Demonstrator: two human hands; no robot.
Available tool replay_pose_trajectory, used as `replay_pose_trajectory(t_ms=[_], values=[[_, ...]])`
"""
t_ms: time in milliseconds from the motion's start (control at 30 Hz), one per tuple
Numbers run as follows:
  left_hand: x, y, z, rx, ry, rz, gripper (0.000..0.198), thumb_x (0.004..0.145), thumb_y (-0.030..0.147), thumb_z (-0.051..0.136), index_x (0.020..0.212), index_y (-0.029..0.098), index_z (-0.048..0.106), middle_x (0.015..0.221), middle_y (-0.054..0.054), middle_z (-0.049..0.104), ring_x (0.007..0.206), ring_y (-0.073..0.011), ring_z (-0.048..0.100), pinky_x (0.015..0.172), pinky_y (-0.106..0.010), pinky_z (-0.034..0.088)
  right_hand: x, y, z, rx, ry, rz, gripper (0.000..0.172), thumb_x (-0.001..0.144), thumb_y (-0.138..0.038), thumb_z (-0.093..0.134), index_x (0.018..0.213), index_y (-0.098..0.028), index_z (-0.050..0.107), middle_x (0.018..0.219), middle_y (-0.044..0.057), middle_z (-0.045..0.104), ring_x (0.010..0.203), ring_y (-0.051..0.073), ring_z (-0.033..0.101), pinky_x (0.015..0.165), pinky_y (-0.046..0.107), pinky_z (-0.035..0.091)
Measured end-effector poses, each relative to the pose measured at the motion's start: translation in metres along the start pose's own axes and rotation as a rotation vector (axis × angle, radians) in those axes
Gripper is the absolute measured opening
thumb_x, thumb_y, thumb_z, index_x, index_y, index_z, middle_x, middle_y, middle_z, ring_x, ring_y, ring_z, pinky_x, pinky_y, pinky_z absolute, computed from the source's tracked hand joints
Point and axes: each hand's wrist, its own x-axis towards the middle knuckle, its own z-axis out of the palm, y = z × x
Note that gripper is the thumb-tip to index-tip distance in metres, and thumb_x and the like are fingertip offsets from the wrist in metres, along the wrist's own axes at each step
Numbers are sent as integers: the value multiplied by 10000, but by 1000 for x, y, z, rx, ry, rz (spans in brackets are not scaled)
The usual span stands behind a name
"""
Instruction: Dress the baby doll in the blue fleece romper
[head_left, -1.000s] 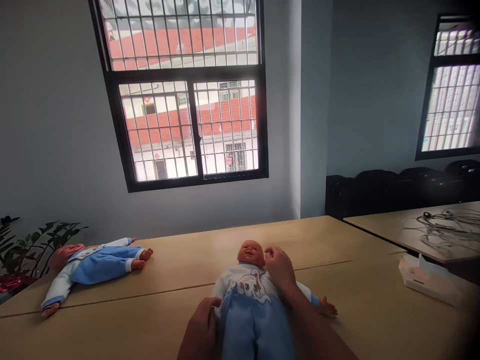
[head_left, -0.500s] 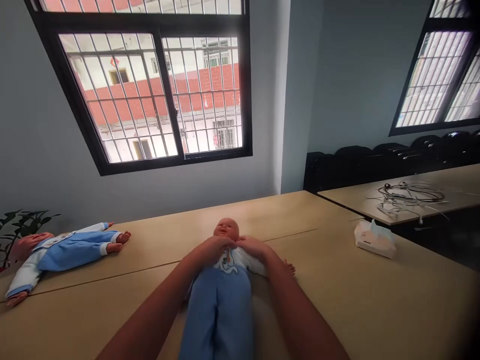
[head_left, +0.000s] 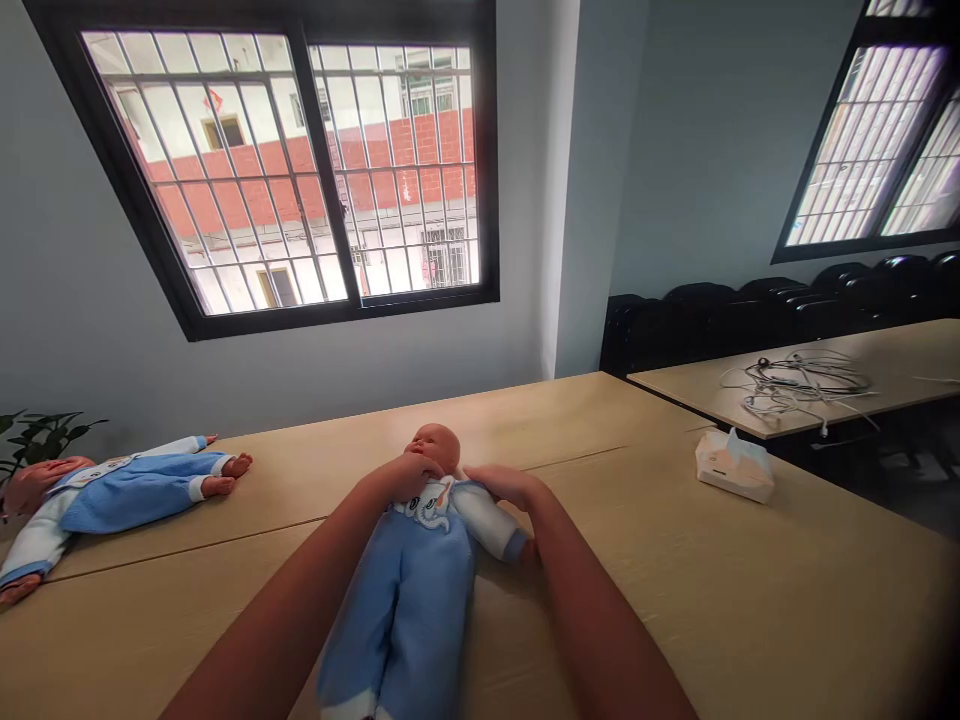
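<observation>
On its back in front of me lies a baby doll (head_left: pixel 431 560) in a blue and white outfit with an animal face on the chest. Its bald head points away from me, turned a little left. My left hand (head_left: pixel 411 476) is closed at the doll's collar, below the chin, gripping the cloth. Over the shoulder on the right, my right hand (head_left: pixel 501 483) is closed on the white top near the neck; its fingertips are partly hidden. The doll's sleeved arm on that side stretches out beneath my right wrist. Its other arm is hidden behind my left forearm.
A second doll (head_left: pixel 127 490) in the same outfit lies on the table (head_left: pixel 600 560) at the left. A tissue pack (head_left: pixel 733 466) sits at the right. Coiled cables (head_left: pixel 806 385) rest on another table, with black chairs (head_left: pixel 697 325) behind. A plant (head_left: pixel 49 440) stands at far left.
The doll's legs have swung to the left and its head has turned left. My hands have come slightly apart, the right now over the shoulder. The view has shifted a little.
</observation>
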Motion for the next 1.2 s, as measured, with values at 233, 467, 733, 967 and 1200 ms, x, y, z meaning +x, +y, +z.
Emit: replay_pose_trajectory(t_ms=[233,467,733,967,1200], values=[[-8,-31,-10,35,-1,-192,359,962,408,528,1137,260,805,1112,-52,808,1088,-253,700,967,-302,507,-17,-21,-6,-6,-254,35,493,997,-494,470,663,-167,627,706,42,660,626,144,464,588,267,355],[-6,-40,-9,45,-58,-361,402,995,497,631,1222,170,690,1187,-90,719,1044,-248,697,928,-428,584,-49,-72,-3,-323,-168,-35,486,959,-530,530,608,-193,544,604,-15,509,585,131,381,581,282,312],[-1,-44,15,46,36,-340,377,1008,389,648,1319,178,624,1345,-112,637,1151,-256,660,972,-475,586,-43,-75,8,-488,-115,63,429,975,-482,535,680,-186,631,764,60,683,672,193,574,662,307,413],[-3,-48,23,37,92,-303,381,1008,389,649,1323,177,622,1345,-114,636,1152,-255,660,973,-477,586,-60,-78,46,-682,138,-20,467,876,-523,672,1185,-173,667,1209,188,702,1035,344,672,780,373,479],[-3,-54,30,-23,149,-261,370,1009,388,648,1312,175,628,1331,-107,643,1136,-254,665,960,-466,592,-104,-38,119,-864,-6,-36,297,827,-461,701,1024,-248,763,1004,133,791,881,359,746,736,402,519]])
